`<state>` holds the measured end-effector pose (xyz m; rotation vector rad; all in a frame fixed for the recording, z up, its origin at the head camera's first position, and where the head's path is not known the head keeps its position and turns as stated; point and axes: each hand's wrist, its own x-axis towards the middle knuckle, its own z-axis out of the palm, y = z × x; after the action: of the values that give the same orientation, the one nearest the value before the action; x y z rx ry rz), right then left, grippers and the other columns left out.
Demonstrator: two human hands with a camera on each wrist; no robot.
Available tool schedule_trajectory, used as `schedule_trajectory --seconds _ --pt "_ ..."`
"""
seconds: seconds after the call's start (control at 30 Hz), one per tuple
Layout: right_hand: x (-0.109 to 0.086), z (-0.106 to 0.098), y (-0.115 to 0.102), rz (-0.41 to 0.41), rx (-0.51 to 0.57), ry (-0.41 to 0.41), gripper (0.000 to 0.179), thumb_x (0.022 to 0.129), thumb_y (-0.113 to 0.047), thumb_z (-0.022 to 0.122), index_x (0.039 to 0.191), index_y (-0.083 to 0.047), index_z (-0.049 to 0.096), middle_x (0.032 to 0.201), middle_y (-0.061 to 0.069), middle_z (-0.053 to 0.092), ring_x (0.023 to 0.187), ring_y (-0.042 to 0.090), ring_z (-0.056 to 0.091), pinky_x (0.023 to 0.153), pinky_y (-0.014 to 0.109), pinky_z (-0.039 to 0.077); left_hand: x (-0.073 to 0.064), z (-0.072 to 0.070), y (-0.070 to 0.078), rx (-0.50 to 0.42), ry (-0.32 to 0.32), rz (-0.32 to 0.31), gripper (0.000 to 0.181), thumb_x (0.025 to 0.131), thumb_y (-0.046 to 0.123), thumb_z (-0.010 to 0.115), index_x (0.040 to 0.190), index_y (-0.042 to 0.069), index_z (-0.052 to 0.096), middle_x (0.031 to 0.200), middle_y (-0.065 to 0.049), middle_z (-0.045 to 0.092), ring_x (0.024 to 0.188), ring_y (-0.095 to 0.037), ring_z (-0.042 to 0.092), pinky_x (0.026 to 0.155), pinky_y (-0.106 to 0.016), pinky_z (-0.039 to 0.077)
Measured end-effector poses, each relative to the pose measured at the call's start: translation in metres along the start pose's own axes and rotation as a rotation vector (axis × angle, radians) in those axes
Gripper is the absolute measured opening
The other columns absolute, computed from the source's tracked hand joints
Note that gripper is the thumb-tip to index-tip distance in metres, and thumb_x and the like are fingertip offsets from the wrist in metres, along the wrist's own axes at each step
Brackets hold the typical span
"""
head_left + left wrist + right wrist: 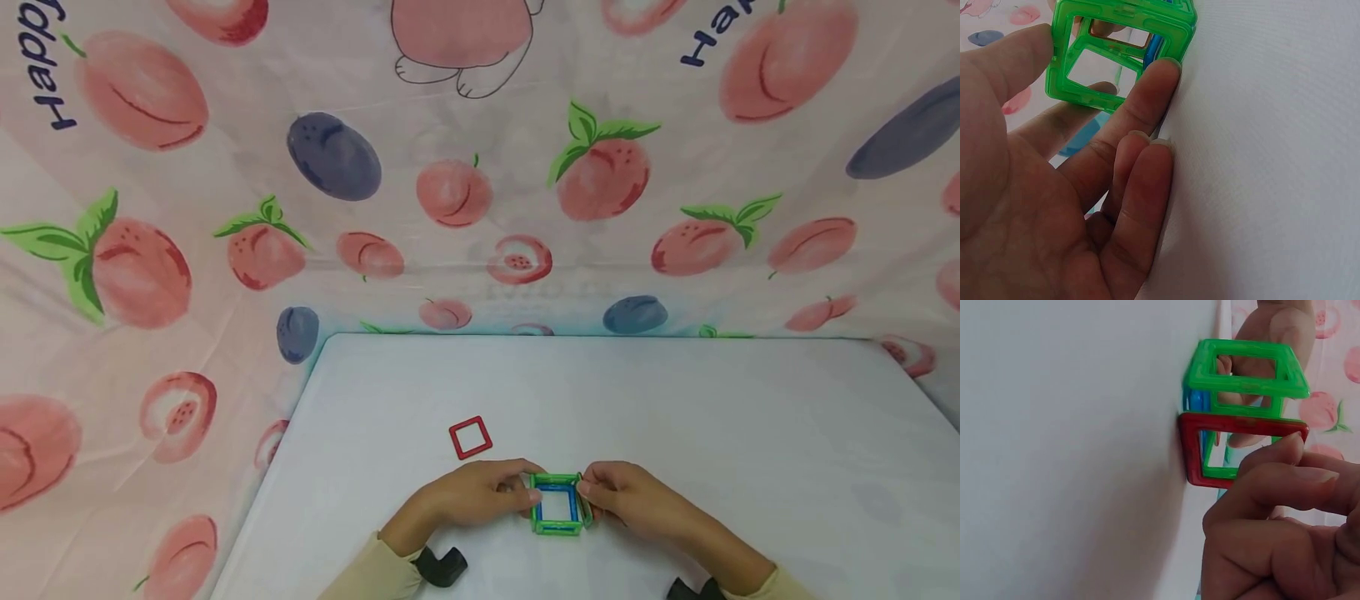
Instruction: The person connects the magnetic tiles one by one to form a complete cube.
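Only my right wrist view plainly shows the red square (1191,447) that my right fingers (1272,487) pinch at the side of the green box (557,479); the left wrist view has it peeping through the near wall. From above I see a blue square (573,503) inside the box, low down. My left fingers (1147,97) grip the box on the desk (675,400), a loose red frame (455,444) beyond them, fruit-printed cloth (465,125) behind

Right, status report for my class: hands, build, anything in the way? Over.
Left hand holding green-and-blue box frame. Right hand pinching red square at the frame's right. Second red square lying loose beyond, seemingly out of the way.
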<state>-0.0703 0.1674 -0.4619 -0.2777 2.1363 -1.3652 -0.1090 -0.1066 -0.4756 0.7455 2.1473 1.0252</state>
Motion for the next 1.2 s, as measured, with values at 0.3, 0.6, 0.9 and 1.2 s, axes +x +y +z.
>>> schedule_trajectory --seconds 0.3,0.6,0.9,1.2 --pt "0.000 -0.003 0.004 0.025 0.078 -0.020 0.029 0.107 -0.028 0.054 0.101 0.000 0.062 0.075 0.003 0.056 0.056 0.011 0.041 0.049 0.023 0.032 0.002 -0.001 0.000 0.000 0.002 0.002 0.037 0.105 0.048 0.052 0.137 0.031 0.059 0.090 0.016 0.071 0.088 0.001 0.060 0.088 -0.025 0.047" --pt "-0.001 0.001 0.001 -0.022 0.063 0.000 0.031 0.109 -0.027 0.049 0.098 0.001 0.057 0.076 0.002 0.054 0.058 0.008 0.043 0.051 0.022 0.034 0.005 0.000 0.001 -0.054 0.028 -0.059 0.034 0.105 0.046 0.053 0.125 0.021 0.062 0.091 0.017 0.073 0.097 0.001 0.062 0.097 -0.030 0.047" --pt "0.001 -0.004 -0.001 0.018 -0.012 0.010 0.031 0.107 -0.032 0.053 0.096 -0.004 0.061 0.075 0.002 0.057 0.057 0.009 0.042 0.050 0.023 0.034 0.007 0.001 0.003 -0.080 0.043 -0.073 0.031 0.105 0.045 0.054 0.122 0.021 0.063 0.090 0.015 0.073 0.095 0.000 0.062 0.093 -0.029 0.047" --pt "0.008 -0.016 -0.010 -0.034 -0.316 0.222 0.024 0.097 -0.038 0.070 0.099 -0.015 0.067 0.070 -0.005 0.057 0.061 0.009 0.048 0.054 0.024 0.039 0.009 0.001 0.005 -0.085 0.048 -0.072 0.029 0.105 0.044 0.055 0.119 0.020 0.063 0.090 0.014 0.074 0.093 0.001 0.062 0.092 -0.028 0.047"
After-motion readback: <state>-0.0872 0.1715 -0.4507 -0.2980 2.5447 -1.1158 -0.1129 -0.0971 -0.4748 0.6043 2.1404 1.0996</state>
